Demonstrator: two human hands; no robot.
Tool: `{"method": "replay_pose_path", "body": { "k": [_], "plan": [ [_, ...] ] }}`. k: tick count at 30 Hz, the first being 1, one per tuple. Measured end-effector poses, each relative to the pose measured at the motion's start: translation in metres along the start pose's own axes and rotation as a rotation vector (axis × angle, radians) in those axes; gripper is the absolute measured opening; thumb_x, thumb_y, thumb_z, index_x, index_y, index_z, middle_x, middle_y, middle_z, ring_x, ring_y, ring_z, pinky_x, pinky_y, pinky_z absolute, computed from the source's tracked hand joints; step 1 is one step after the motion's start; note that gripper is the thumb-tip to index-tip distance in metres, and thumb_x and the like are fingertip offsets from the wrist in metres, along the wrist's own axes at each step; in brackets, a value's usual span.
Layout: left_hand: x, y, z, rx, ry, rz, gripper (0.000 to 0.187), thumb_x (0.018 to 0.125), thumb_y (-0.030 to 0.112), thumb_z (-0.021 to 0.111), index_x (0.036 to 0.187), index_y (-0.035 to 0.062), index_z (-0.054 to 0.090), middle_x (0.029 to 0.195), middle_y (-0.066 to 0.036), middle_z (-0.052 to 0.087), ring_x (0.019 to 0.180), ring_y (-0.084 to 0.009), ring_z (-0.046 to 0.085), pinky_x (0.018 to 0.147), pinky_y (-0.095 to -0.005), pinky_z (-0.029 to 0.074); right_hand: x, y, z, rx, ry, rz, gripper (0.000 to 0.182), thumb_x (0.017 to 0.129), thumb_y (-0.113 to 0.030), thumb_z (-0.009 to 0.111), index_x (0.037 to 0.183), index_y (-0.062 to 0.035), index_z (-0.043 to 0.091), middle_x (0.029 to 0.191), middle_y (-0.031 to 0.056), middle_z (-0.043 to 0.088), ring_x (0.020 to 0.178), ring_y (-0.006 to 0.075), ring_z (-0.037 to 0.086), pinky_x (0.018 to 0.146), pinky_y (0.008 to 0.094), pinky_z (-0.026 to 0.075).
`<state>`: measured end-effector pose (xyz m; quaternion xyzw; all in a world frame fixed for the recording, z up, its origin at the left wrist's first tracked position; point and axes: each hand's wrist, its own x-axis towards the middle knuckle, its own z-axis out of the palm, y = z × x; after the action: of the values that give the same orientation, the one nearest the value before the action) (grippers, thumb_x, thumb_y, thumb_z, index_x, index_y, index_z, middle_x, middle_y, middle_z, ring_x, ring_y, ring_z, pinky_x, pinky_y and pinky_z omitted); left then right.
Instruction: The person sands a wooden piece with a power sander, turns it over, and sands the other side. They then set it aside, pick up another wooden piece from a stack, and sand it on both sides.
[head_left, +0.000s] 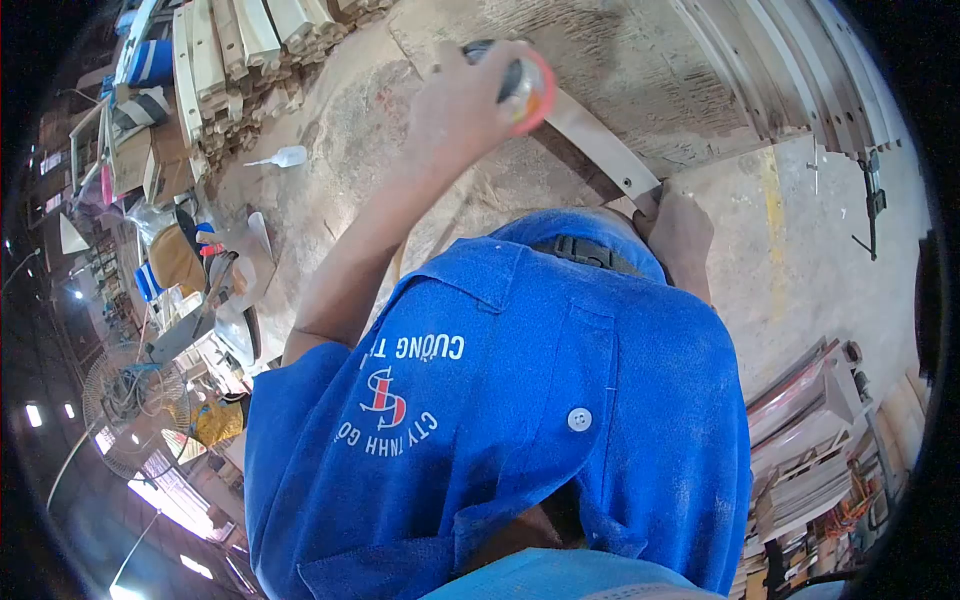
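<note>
My left hand [462,105] is closed over the black top of a palm sander [527,95]. The sander is round with a red rim, smeared by motion and tilted so its disc side faces right. A curved, pale wooden piece [597,145] runs from beside the sander down to my right hand [680,232]. Its near end, with a small dark hole, is in the grip of my right hand, close to my waist. Some of the right fingers are hidden behind the piece and my shirt.
Stacked wooden slats [240,40] lie at the upper left, and curved slats with holes [790,65] at the upper right. A white squeeze bottle [290,157] rests on the dusty surface. A metal clamp [874,200] hangs at the right; a fan [135,410] stands at the left.
</note>
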<state>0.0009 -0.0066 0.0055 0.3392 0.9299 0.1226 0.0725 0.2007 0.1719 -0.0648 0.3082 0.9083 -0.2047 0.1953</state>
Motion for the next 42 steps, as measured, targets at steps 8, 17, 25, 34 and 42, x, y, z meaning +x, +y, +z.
{"method": "replay_pose_path", "body": {
  "k": [8,17,25,34,42],
  "plan": [
    [0.055,-0.02,0.015,-0.065,0.179,0.036,0.042,0.08,0.031,0.069,0.118,0.0201,0.056,0.104,-0.029,0.054,0.088,-0.0476,0.063,0.074,-0.0512,0.054,-0.002,-0.002,0.003,0.015,0.043,0.027,0.036,0.073,-0.029,0.072,0.098,-0.0051,0.064,0.084,0.0216,0.07,0.083,0.0411,0.068,0.072,0.0502,0.053],
    [0.072,-0.065,-0.017,-0.044,0.369,-0.081,0.049,0.077,0.034,0.072,0.118,0.0123,0.058,0.096,-0.019,0.067,0.082,-0.0396,0.067,0.071,-0.0483,0.053,0.006,0.002,0.005,-0.005,0.007,0.075,0.036,0.073,-0.029,0.07,0.098,-0.0032,0.064,0.087,0.0223,0.07,0.084,0.0408,0.069,0.074,0.0502,0.053],
    [0.035,-0.033,0.0,0.092,0.077,-0.109,0.052,0.079,0.025,0.065,0.13,0.026,0.054,0.115,-0.029,0.052,0.095,-0.0461,0.063,0.084,-0.0502,0.053,0.003,0.003,0.003,-0.027,0.065,0.013,0.035,0.077,-0.035,0.071,0.089,-0.0033,0.062,0.081,0.0212,0.069,0.078,0.0402,0.069,0.069,0.0486,0.053],
    [0.048,-0.05,0.006,-0.079,0.253,-0.027,0.046,0.078,0.028,0.071,0.119,0.0113,0.058,0.103,-0.031,0.055,0.09,-0.0474,0.062,0.078,-0.049,0.052,0.003,0.002,0.007,-0.01,0.1,0.02,0.03,0.076,-0.03,0.07,0.091,-0.0051,0.063,0.08,0.0208,0.069,0.078,0.0402,0.069,0.068,0.0491,0.054],
    [0.053,-0.049,-0.002,-0.058,0.134,-0.069,0.04,0.08,0.028,0.066,0.112,0.0059,0.057,0.095,-0.03,0.06,0.093,-0.0458,0.061,0.081,-0.0506,0.05,0.001,-0.001,0.005,-0.015,0.093,0.035,0.031,0.076,-0.03,0.071,0.093,-0.0051,0.064,0.083,0.0208,0.07,0.08,0.0395,0.069,0.069,0.0489,0.054]
  ]
}}
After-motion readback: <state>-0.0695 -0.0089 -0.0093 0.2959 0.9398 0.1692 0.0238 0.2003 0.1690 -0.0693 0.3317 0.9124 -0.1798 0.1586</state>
